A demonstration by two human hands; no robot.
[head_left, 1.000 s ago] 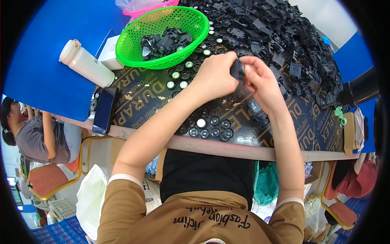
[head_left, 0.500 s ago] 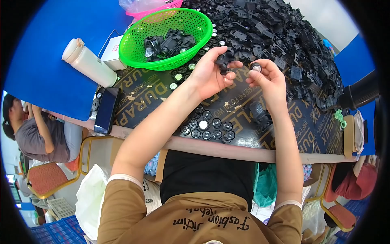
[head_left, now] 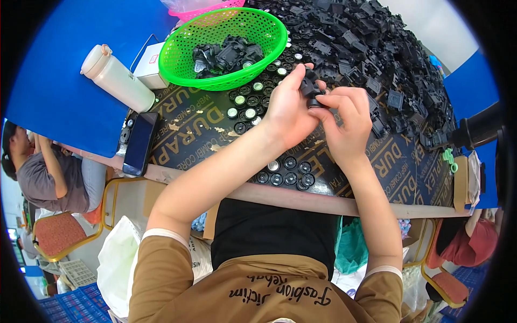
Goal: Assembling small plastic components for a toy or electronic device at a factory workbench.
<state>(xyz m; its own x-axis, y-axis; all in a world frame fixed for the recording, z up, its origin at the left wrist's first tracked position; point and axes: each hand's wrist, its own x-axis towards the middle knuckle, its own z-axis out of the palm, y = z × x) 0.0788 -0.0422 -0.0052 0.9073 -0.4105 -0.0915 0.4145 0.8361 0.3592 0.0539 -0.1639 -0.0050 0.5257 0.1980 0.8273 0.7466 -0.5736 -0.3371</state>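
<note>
The left hand (head_left: 291, 110) is gripping an angular black plastic part (head_left: 309, 86); beside it, the right hand (head_left: 347, 116), having closed in, is pinching a round black wheel (head_left: 314, 103), apparently joining them.

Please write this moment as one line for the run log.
left hand: holds black plastic part; right hand: pinches round black piece against it; green basket: black parts inside; black heap: beyond right hand

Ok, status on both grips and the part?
Left grip holding black plastic part. Right grip pinching round black piece at the part's near end. Contact point partly hidden. No obstruction seen.
</note>
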